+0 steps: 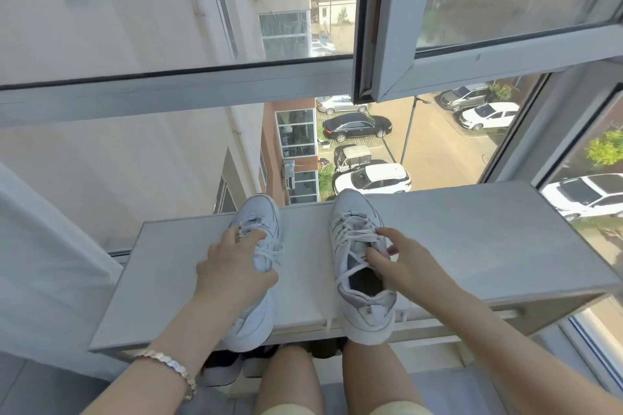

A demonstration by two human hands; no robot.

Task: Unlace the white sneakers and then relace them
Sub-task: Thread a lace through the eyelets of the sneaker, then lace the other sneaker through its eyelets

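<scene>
A large window (pixel 387 20) is standing open behind everything, and below it a grey table (pixel 472 239) is carrying the two white sneakers. Both are lying side by side with a gap between them, toes pointing to the window and heels reaching over the near edge of the table. The left sneaker (pixel 259 212) is being held by the left hand (pixel 232 266), whose fingers (pixel 236 236) are curling over the laced top while the thumb is pressing on the other side. The right hand (pixel 404 259) is gripping the right sneaker (pixel 350 212) at the edge beside its opening, thumb inside and fingers outside. The laces (pixel 354 232) are sitting in their holes on both sneakers. A thin bracelet (pixel 168 364) is lying around the left wrist.
</scene>
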